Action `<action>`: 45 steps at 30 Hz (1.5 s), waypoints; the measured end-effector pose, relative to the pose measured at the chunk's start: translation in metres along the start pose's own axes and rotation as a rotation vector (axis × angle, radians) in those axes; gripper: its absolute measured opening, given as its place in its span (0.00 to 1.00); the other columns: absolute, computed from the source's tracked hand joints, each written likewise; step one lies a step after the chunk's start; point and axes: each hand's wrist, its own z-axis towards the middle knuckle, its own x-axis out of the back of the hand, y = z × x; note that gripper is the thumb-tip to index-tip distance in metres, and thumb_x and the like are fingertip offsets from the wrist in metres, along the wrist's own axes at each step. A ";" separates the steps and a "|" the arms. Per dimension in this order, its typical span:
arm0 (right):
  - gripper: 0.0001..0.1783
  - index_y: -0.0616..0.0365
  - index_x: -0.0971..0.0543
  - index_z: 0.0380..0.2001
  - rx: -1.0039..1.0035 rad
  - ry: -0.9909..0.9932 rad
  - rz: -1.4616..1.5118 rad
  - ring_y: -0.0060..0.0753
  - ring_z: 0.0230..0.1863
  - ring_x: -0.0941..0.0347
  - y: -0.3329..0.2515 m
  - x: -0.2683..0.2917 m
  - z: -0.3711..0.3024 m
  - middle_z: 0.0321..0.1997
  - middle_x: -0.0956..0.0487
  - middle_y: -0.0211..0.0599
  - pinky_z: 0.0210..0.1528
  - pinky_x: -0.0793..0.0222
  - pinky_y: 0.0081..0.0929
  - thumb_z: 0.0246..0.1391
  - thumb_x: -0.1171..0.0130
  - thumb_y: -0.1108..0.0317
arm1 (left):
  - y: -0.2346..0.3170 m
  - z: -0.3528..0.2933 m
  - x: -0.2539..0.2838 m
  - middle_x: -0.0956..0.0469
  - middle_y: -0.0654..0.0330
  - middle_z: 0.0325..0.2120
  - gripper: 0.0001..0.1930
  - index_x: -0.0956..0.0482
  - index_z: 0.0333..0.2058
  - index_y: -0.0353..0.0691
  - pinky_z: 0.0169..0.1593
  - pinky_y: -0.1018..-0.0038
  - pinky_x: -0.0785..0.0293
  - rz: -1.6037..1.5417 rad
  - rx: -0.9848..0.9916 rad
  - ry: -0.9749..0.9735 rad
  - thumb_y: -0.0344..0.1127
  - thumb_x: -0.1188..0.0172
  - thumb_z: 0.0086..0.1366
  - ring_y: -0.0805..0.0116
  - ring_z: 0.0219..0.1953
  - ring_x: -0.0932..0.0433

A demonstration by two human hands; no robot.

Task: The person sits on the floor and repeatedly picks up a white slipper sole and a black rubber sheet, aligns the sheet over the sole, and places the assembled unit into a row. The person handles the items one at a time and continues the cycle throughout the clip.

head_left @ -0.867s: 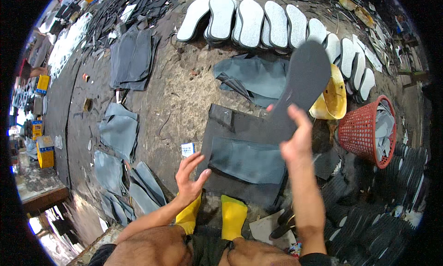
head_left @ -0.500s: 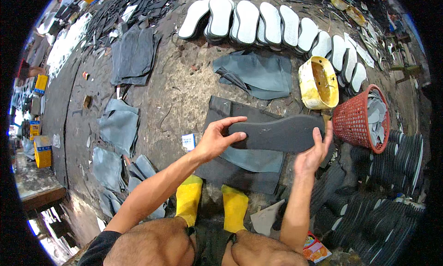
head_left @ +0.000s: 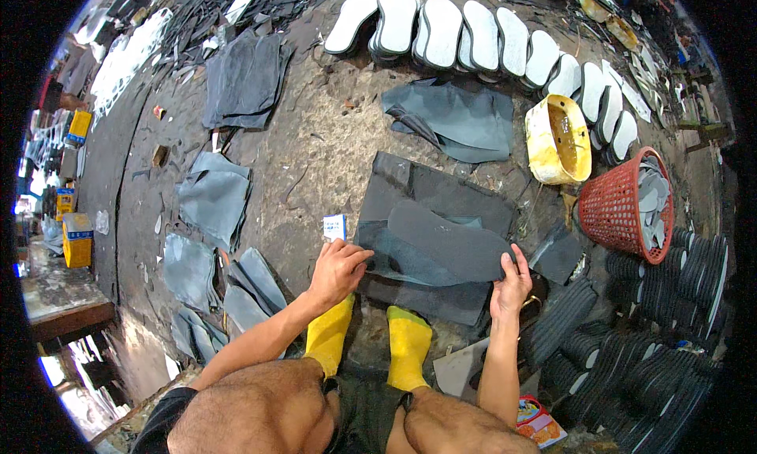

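While the left hand [head_left: 341, 271] is pointing rightward near frame centre, fingers bunched (grip cannot be told), the right hand [head_left: 511, 284] is holding its fingers apart beside the dark sole [head_left: 451, 243].

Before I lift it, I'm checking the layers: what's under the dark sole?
A blue-grey sheet shows beneath the dark sole, over a black mat; anything the sole itself covers is hidden.
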 end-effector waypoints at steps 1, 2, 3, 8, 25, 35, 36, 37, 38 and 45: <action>0.25 0.65 0.25 0.60 0.011 -0.028 0.001 0.27 0.47 0.21 0.002 -0.001 0.000 0.47 0.17 0.37 0.53 0.24 0.29 0.60 0.35 0.77 | 0.003 -0.005 0.000 0.18 0.56 0.43 0.18 0.16 0.46 0.42 0.53 0.59 0.29 0.042 0.021 -0.038 0.27 0.33 0.54 0.53 0.49 0.23; 0.25 0.65 0.25 0.60 -0.006 -0.047 -0.008 0.27 0.48 0.21 0.003 -0.002 0.002 0.48 0.17 0.37 0.53 0.24 0.29 0.60 0.35 0.77 | 0.004 -0.009 0.000 0.20 0.55 0.49 0.21 0.18 0.49 0.40 0.56 0.59 0.29 0.003 0.049 -0.074 0.29 0.32 0.54 0.52 0.52 0.25; 0.25 0.65 0.25 0.60 0.010 -0.103 0.003 0.28 0.48 0.21 0.004 -0.003 0.002 0.48 0.18 0.37 0.53 0.25 0.29 0.60 0.35 0.77 | 0.006 -0.012 0.000 0.21 0.54 0.49 0.24 0.20 0.52 0.40 0.57 0.59 0.30 -0.020 0.030 -0.042 0.29 0.32 0.54 0.51 0.53 0.25; 0.22 0.64 0.20 0.56 0.023 -0.235 -0.282 0.23 0.48 0.23 0.002 -0.012 0.007 0.49 0.18 0.32 0.54 0.29 0.23 0.57 0.33 0.77 | 0.003 -0.022 -0.001 0.23 0.51 0.52 0.41 0.35 0.67 0.41 0.61 0.58 0.32 -0.196 0.073 0.020 0.26 0.32 0.53 0.49 0.56 0.27; 0.23 0.66 0.21 0.56 0.043 -0.263 -0.395 0.24 0.49 0.23 0.026 -0.010 0.018 0.51 0.18 0.35 0.55 0.30 0.24 0.58 0.31 0.74 | -0.008 -0.024 -0.003 0.24 0.50 0.54 0.46 0.41 0.71 0.43 0.63 0.58 0.33 -0.240 0.081 -0.019 0.26 0.32 0.53 0.48 0.57 0.28; 0.22 0.64 0.20 0.56 0.019 -0.229 -0.407 0.25 0.51 0.24 0.026 -0.020 0.018 0.53 0.18 0.36 0.56 0.30 0.24 0.58 0.32 0.74 | -0.003 -0.023 -0.001 0.26 0.48 0.53 0.37 0.32 0.64 0.39 0.65 0.58 0.32 -0.162 0.045 -0.014 0.26 0.32 0.54 0.46 0.58 0.28; 0.22 0.64 0.20 0.56 0.025 -0.231 -0.397 0.25 0.50 0.23 0.026 -0.021 0.018 0.53 0.18 0.36 0.55 0.29 0.24 0.58 0.32 0.74 | -0.003 -0.022 -0.001 0.26 0.48 0.54 0.37 0.32 0.64 0.39 0.64 0.58 0.32 -0.157 0.042 -0.018 0.26 0.32 0.54 0.46 0.58 0.28; 0.22 0.64 0.20 0.56 0.038 -0.232 -0.411 0.25 0.50 0.23 0.027 -0.021 0.019 0.53 0.18 0.36 0.54 0.29 0.24 0.58 0.32 0.74 | -0.002 -0.022 0.000 0.26 0.48 0.54 0.37 0.32 0.64 0.39 0.64 0.58 0.31 -0.147 0.039 -0.023 0.26 0.31 0.54 0.46 0.58 0.28; 0.22 0.64 0.20 0.56 0.057 -0.235 -0.420 0.25 0.50 0.23 0.028 -0.022 0.020 0.53 0.18 0.36 0.54 0.29 0.25 0.58 0.32 0.73 | -0.001 -0.022 0.000 0.26 0.48 0.54 0.37 0.32 0.64 0.39 0.64 0.58 0.31 -0.134 0.047 -0.029 0.26 0.31 0.54 0.46 0.58 0.28; 0.20 0.60 0.17 0.53 -0.032 -0.172 -0.422 0.25 0.52 0.24 0.026 -0.031 0.025 0.52 0.18 0.35 0.58 0.32 0.24 0.56 0.30 0.73 | -0.003 -0.020 -0.002 0.26 0.48 0.55 0.38 0.30 0.64 0.38 0.63 0.59 0.29 -0.094 0.052 -0.057 0.28 0.29 0.52 0.45 0.57 0.27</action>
